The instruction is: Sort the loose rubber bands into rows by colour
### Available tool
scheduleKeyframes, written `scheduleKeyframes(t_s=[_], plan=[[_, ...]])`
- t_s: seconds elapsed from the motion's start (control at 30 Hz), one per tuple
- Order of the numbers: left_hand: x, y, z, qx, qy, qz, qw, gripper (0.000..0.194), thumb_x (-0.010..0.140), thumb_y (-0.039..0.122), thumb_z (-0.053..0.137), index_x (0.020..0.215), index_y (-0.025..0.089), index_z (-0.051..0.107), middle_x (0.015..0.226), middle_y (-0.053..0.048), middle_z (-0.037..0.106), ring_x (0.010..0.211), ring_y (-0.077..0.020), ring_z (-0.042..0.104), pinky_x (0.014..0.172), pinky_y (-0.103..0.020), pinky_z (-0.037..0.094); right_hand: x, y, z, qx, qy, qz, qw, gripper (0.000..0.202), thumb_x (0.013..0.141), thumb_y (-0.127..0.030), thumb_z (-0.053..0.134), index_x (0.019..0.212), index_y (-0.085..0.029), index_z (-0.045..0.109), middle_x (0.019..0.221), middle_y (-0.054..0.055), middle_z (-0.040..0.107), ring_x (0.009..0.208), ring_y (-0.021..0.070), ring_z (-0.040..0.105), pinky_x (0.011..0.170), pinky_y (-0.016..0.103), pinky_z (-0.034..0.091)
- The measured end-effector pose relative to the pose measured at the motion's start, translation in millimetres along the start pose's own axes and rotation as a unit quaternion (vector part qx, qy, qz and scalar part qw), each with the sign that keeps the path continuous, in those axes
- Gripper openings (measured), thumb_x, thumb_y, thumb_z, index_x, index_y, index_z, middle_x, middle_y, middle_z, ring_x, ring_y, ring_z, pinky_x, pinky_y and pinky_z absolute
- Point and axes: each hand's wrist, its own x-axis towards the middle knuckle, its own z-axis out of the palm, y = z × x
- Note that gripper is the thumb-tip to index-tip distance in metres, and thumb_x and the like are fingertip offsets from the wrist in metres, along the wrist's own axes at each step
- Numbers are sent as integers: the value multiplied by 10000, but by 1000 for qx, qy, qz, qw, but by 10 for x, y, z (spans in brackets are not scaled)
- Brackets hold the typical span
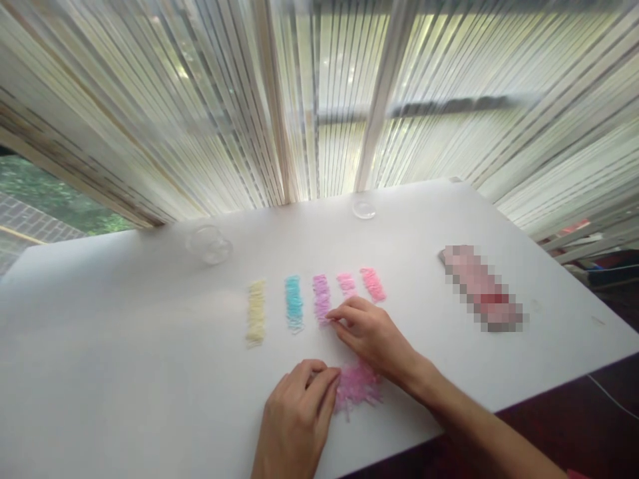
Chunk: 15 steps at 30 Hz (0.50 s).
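Observation:
My right hand (367, 332) is closed in a pinch at the lower end of a purple column of small thin pieces (321, 296); a tiny thin piece seems to be between its fingertips. Under and in front of that wrist lies a loose pinkish-purple pile of such pieces (358, 389). At the pile's left edge, my left hand (302, 412) has thumb and fingers pressed together; what they hold is hidden. Similar columns in yellow (256, 313), blue (294, 303), light pink (346, 284) and coral pink (373, 285) stand side by side; my right hand partly covers the light pink one.
Clear round containers or lids (210, 245) stand at the back left of the white table (150, 346). Another clear round dish (364, 210) sits near the back edge. A blurred-out pink oblong item (479, 286) lies to the right. String curtains (339, 86) hang behind.

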Motion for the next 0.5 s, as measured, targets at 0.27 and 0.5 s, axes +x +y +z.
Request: scheduleKeyframes(t_s=[0.27, 0.5], plan=[[-6, -4, 12, 22, -5, -10, 1000, 238, 1058, 220, 442, 994, 225, 671, 874, -29, 686, 703, -181, 696, 653, -298, 559, -388, -138, -280, 0, 38, 0, 999, 176, 972, -113, 596, 1074, -207, 705, 873, 27, 660, 766, 150, 637, 713, 266, 544], [27, 4, -47, 17, 1, -18, 1000, 230, 1061, 237, 435, 1009, 228, 659, 900, -24, 683, 686, -159, 700, 639, -268, 560, -738, -198, -357, 34, -52, 47, 997, 160, 969, -136, 615, 1062, -229, 706, 922, 33, 653, 814, 156, 643, 742, 277, 549]])
